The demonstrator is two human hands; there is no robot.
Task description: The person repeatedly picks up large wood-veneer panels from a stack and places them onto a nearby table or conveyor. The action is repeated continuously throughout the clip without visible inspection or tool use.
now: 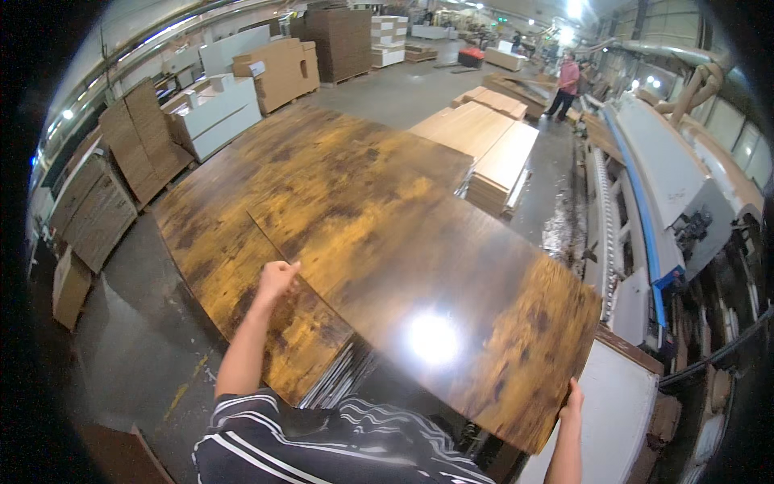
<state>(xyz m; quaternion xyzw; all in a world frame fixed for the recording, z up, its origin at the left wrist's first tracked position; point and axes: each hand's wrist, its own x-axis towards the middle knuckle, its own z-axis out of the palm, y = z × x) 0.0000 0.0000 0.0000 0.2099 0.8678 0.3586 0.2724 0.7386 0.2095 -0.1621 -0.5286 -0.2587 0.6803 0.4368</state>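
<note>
While both hands' fingers grip its edges, the wood-grain panel runs lengthwise left-to-right, tilted.

The board hides most of the stack beneath and the fingers of the right hand at 5 o'clock.

The single head-worn fisheye camera is looking steeply down and forward from the person's head, sitting close over the large glossy brown wood-grain panel, while the factory hall is bending away toward the rim.
</note>
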